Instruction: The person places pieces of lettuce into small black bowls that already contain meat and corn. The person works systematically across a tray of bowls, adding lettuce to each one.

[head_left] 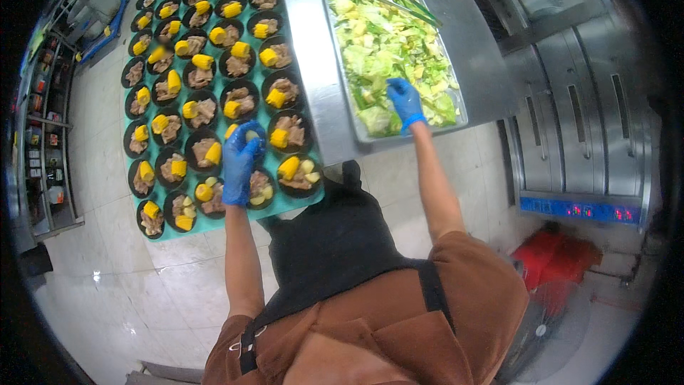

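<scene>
My left hand (242, 164), in a blue glove, is over the black bowls at the tray's right front. Its fingers curl around pale chunks (251, 135), partly hidden. Beneath and around it, black bowls (288, 130) hold sliced meat and yellow corn pieces; several front ones, such as the right corner bowl (298, 174), also contain pale chunks. My right hand (406, 102), also blue-gloved, reaches over the near part of a shallow tray (462, 117) of chopped green cabbage (381, 50). Its fingers are bent together at the leaves; whatever they grip is hidden.
The bowls stand in rows on a turquoise tray (206, 225) beside a steel table (303, 28). Long green tongs (413, 8) lie across the cabbage tray's far end. Shelving (50, 114) stands left, steel cabinets (577, 107) and a red object (556, 260) right.
</scene>
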A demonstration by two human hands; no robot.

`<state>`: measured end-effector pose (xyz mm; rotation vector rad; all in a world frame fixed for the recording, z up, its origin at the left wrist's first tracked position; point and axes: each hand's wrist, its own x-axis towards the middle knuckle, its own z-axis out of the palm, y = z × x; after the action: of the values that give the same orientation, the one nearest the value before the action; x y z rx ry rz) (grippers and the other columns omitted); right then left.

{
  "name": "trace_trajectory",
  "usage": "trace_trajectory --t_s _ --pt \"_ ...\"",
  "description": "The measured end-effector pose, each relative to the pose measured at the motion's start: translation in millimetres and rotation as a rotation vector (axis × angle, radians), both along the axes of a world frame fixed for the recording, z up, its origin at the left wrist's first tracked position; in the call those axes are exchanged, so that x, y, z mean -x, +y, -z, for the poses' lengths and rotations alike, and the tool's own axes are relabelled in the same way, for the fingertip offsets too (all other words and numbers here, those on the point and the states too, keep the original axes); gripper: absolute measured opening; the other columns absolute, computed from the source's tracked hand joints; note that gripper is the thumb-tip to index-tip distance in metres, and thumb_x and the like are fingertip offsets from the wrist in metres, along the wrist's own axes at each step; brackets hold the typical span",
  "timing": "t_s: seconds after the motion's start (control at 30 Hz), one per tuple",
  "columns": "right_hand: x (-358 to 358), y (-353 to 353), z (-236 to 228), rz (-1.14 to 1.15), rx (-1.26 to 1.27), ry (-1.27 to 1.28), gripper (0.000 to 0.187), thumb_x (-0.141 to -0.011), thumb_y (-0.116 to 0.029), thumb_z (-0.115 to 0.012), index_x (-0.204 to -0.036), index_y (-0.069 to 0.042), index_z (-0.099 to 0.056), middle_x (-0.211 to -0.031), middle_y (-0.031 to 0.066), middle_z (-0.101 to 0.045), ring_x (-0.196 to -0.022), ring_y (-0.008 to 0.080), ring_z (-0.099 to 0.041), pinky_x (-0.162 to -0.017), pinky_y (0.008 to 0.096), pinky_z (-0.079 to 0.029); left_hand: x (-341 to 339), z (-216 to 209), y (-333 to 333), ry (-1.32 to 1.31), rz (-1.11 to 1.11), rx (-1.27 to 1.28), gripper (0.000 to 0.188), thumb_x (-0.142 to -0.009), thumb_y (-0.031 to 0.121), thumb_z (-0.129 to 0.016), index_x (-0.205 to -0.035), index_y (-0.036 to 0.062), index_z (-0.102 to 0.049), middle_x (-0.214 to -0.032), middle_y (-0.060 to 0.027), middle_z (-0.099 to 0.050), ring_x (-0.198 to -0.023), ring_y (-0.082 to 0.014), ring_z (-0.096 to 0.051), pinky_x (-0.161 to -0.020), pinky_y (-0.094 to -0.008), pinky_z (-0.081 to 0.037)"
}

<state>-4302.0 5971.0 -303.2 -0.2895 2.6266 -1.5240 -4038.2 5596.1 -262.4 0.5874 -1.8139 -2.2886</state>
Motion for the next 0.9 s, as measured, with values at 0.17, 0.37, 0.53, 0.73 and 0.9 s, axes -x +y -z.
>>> trace_trajectory --t_s 0.17,0.37,0.53,0.73,0.9 --pt "122.1 93.2 8.1 -0.203 -0.652 0.376 0.039 -0.08 -0.009 -0.068 -0.118 -0.01 -0.063 -0.12 0.0148 -0.061 -0.111 0.0346 -0.058 -0.094 0.0427 -0.05 67.9 0.6 105.3 -0.133 -0.016 -0.199 0.031 -0.091 0.006 -0.058 -0.121 0.0028 -0.062 -0.11 -0.0064 -0.068 -0.092 -0.0155 -0.066 -0.077 -0.0264 -0.053" --pt "161.8 119.9 39.4 -0.443 -0.772 0.347 0.039 -0.078 -0.008 -0.066 -0.117 -0.012 -0.062 -0.116 0.0193 -0.058 -0.107 0.0398 -0.057 -0.089 0.0475 -0.051 193.8 -23.7 195.4 -0.24 -0.052 -0.09 0.023 -0.093 0.02 -0.066 -0.109 0.0033 -0.068 -0.08 0.0004 -0.06 -0.066 -0.0083 -0.055 -0.057 -0.0233 -0.042" --pt "168.9 122.5 51.2 -0.508 -0.691 0.382 0.03 -0.081 -0.004 -0.057 -0.111 -0.006 -0.062 -0.11 0.0247 -0.058 -0.1 0.0419 -0.061 -0.081 0.048 -0.055 326.4 8.3 194.7 -0.067 -0.059 0.483 0.027 -0.089 0.016 -0.068 -0.113 0.0052 -0.071 -0.088 -0.0011 -0.063 -0.073 -0.0081 -0.053 -0.064 -0.0234 -0.043" --pt "172.8 137.6 35.7 -0.537 -0.421 0.253 0.031 -0.077 -0.005 -0.063 -0.108 -0.006 -0.064 -0.107 0.0234 -0.061 -0.1 0.0425 -0.061 -0.079 0.0493 -0.053 422.7 68.2 197.8 -0.232 -0.02 1.205 0.043 -0.086 0.03 -0.071 -0.12 0.0052 -0.064 -0.109 -0.0207 -0.066 -0.099 -0.0369 -0.065 -0.087 -0.0442 -0.052" --pt "190.7 151.5 30.8 -0.345 0.228 -0.444 0.034 -0.083 -0.009 -0.068 -0.117 -0.009 -0.066 -0.096 0.0102 -0.068 -0.087 0.0269 -0.068 -0.076 0.0399 -0.053 439.9 70.7 204.2 -0.427 -0.01 1.325 0.041 -0.084 0.035 -0.073 -0.108 0.0034 -0.063 -0.11 -0.0228 -0.064 -0.101 -0.0401 -0.064 -0.084 -0.0484 -0.052"
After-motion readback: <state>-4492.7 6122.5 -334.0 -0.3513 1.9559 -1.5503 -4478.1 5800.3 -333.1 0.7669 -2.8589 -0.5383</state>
